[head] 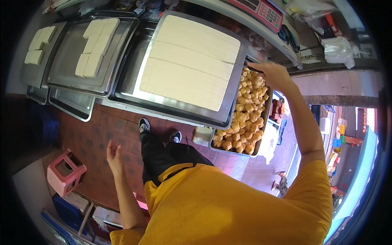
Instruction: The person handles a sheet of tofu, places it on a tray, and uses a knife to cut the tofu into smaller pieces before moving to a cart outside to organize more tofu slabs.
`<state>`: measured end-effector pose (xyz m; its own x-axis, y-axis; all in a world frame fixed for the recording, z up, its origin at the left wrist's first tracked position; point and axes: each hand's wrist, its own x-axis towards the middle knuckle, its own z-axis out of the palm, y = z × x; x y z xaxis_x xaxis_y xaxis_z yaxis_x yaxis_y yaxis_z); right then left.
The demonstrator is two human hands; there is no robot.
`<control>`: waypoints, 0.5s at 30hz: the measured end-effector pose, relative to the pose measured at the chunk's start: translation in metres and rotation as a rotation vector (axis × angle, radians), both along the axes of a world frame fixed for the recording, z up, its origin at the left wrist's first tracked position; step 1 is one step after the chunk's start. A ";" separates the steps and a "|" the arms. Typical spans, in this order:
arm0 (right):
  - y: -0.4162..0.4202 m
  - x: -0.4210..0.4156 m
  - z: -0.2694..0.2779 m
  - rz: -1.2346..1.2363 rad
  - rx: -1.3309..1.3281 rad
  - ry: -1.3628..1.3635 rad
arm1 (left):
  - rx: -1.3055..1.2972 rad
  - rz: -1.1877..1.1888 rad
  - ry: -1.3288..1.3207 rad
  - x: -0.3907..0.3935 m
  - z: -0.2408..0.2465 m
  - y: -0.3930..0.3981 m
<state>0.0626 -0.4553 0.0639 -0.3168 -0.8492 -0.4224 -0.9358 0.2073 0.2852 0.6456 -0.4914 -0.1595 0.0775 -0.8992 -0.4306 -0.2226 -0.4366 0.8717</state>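
Observation:
My right hand (pixel 271 72) is at the right edge of a large slab of white tofu (pixel 190 61), gripping what looks like a thin-bladed knife (pixel 237 64). Its tip lies at the slab's right side; most of its handle is hidden by my fingers. Several long cut lines run across the slab, with fainter lines crossing them. The slab rests on a flat metal sheet (pixel 171 101) over a deep metal tray (pixel 131 61). My left hand (pixel 114 156) hangs beside me above the tiled floor, fingers apart and nothing in it.
Fried tofu puffs (pixel 245 113) fill a tray right of the slab, below my right forearm. Cut tofu blocks (pixel 95 49) sit on a metal tray (pixel 64 70) to the left. A pink scale (pixel 260 12) stands beyond. Behind my left hand is a pink plastic stool (pixel 65 173).

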 end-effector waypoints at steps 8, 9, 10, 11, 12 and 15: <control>0.049 -0.012 0.049 -0.191 0.088 0.057 | -0.022 -0.208 0.094 -0.032 0.005 -0.065; 0.055 -0.007 0.058 -0.267 0.007 -0.022 | -0.029 -0.261 0.079 -0.040 0.008 -0.079; 0.062 0.000 0.070 -0.365 -0.052 -0.082 | -0.057 -0.337 0.020 -0.054 0.009 -0.096; 0.069 0.011 0.081 -0.463 -0.113 -0.140 | -0.161 -0.450 0.029 -0.068 0.011 -0.110; 0.075 0.029 0.084 -0.602 -0.284 -0.251 | -0.168 -0.573 0.064 -0.083 0.014 -0.125; 0.066 0.100 0.064 -0.595 -0.728 -0.336 | -0.643 -1.013 -0.294 -0.128 0.024 -0.165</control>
